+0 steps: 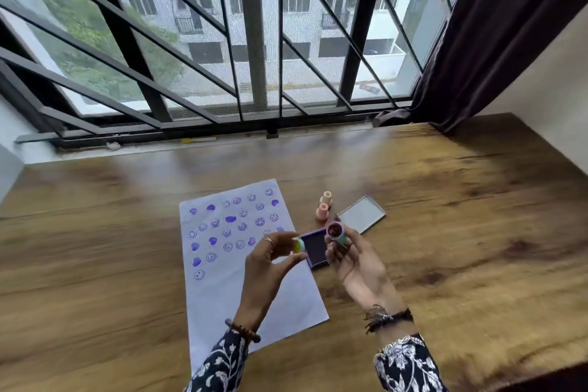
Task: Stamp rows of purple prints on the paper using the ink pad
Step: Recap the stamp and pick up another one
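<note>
We see right hand [353, 259] pinching small round stamp [337, 234] at fingertips, purple face tilted up toward camera. Left hand [267, 261] pinches another stamp [298, 245] between thumb and fingers, yellow-green end pointing right. Open ink pad [315, 248] lies on table [461, 216] directly between both hands, below fingers; right stamp slightly nearer, we judge. Paper [229, 264] lies left of pad, under left hand, upper half filled with purple smileys and hearts, lower half blank. Two spare stamps [324, 207] and pad lid [361, 214] beyond.
</note>
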The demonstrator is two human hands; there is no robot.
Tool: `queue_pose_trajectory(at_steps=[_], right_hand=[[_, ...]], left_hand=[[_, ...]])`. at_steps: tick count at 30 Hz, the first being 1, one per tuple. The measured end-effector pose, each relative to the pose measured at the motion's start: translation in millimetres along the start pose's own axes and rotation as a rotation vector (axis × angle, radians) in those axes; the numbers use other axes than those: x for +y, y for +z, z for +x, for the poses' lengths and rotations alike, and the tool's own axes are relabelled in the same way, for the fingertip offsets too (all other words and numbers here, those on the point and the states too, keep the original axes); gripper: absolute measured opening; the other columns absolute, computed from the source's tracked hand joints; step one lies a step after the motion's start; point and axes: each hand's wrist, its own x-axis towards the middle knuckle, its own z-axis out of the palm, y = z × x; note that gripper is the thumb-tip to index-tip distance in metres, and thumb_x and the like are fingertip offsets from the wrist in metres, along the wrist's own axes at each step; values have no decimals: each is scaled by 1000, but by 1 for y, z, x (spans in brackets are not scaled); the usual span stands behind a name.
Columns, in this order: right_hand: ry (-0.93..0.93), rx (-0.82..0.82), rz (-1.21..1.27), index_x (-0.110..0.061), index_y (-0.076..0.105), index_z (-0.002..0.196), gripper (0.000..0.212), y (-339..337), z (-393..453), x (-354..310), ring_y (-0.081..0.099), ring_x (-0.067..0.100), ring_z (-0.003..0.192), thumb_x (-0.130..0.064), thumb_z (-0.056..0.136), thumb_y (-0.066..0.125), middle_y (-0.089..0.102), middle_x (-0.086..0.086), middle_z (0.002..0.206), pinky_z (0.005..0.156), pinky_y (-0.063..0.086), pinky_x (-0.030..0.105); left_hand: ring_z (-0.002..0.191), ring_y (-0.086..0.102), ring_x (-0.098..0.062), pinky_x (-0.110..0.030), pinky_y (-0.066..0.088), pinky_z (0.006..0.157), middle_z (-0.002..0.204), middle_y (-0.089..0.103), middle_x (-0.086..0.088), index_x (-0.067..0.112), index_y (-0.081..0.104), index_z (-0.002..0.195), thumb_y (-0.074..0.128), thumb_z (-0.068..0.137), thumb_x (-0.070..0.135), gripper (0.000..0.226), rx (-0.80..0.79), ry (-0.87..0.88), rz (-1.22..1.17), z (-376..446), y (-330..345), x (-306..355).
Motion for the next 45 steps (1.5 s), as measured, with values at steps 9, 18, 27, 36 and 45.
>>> queue_pose_trajectory(at_steps=[9, 18, 27, 36, 45], right_hand=[[46, 22, 53, 0, 61, 87, 16, -17, 7, 2, 65, 13, 50, -10, 89, 48, 71, 11, 64, 48, 56, 19], [-415, 325, -1143, -4, 73, 92, 18, -14, 12, -5, 67, 17, 80, -12, 76, 72, 73, 9, 85, 71, 55, 25], [-1302, 383, -1643, -16, 69, 87, 18, 44, -8, -37, 52, 9, 67, -14, 70, 77, 65, 2, 79, 71, 32, 4], [-797, 393, -1894, -9, 70, 87, 24, -19, 34, 29, 61, 33, 80, -9, 66, 80, 68, 13, 80, 68, 52, 42], [-806, 468, -1853, -14, 66, 98, 20, -20, 34, 27, 56, 27, 93, -19, 79, 70, 66, 9, 96, 77, 45, 37]], left_hand=[[70, 59, 7, -14, 52, 71, 114, 64, -15, 29, 60, 92, 75, 69, -5, 44, -230, -47, 131, 1, 2, -19], [68, 55, -2, -7, 46, 71, 97, 67, -1, 8, 60, 114, 74, 70, -4, 47, -320, -99, 108, 4, 6, -30], [75, 58, -7, -16, 49, 81, 89, 65, 11, 18, 54, 123, 73, 71, -2, 59, -332, -81, 147, 5, 5, -30], [76, 60, -8, -20, 51, 83, 89, 65, 9, 18, 52, 125, 75, 70, -2, 63, -329, -79, 181, 7, 6, -34], [82, 60, -6, -14, 49, 77, 98, 65, 8, 18, 61, 108, 74, 73, 5, 39, -327, -20, 209, -5, -15, -17]])
